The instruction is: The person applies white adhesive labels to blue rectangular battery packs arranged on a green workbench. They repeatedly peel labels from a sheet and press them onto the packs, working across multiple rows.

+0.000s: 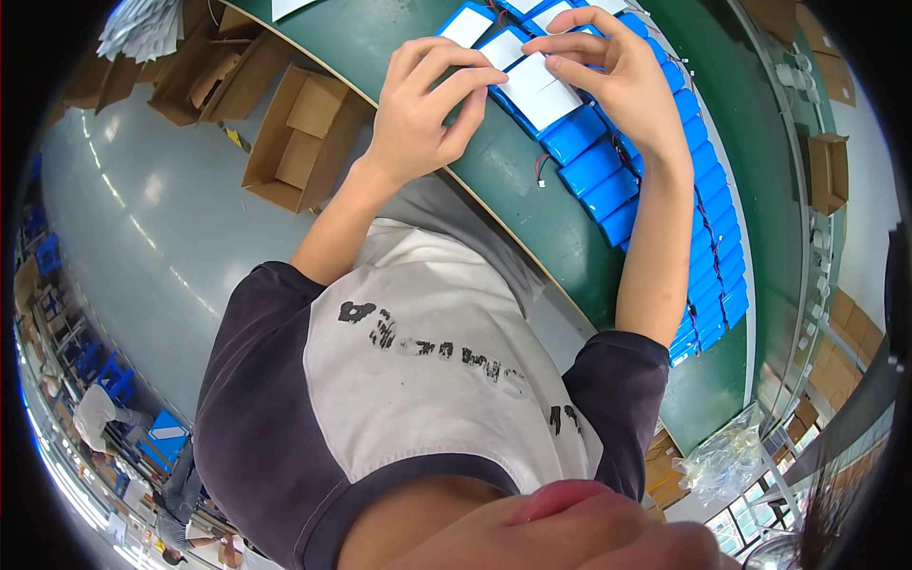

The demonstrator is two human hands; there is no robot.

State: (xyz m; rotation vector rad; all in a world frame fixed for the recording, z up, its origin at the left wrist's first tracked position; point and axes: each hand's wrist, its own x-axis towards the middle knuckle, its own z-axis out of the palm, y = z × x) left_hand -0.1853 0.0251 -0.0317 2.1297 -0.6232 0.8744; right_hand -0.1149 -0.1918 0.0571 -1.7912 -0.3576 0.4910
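Rows of blue, film-wrapped battery packs point(576, 136) lie on the green tabletop, several with white pieces on top. Over one pack is a white rectangular sheet point(541, 95) with a faint line across it. My left hand point(423, 109), fingers bent, has its fingertips at the sheet's left corner. At the opposite corner, the thumb of my right hand point(627, 81) touches the sheet, with the index finger close by and the other fingers curled above. The grip on the sheet's edge is partly hidden by the fingers. A thin red-and-black lead with a white connector point(541, 182) sticks out beside the packs.
Open cardboard boxes point(306, 138) stand to the left beyond the table edge. A stack of pale sheets point(141, 28) sits at the far left. Clear plastic bags point(727, 461) hang by the table's right end. Another person point(100, 418) is at the lower left.
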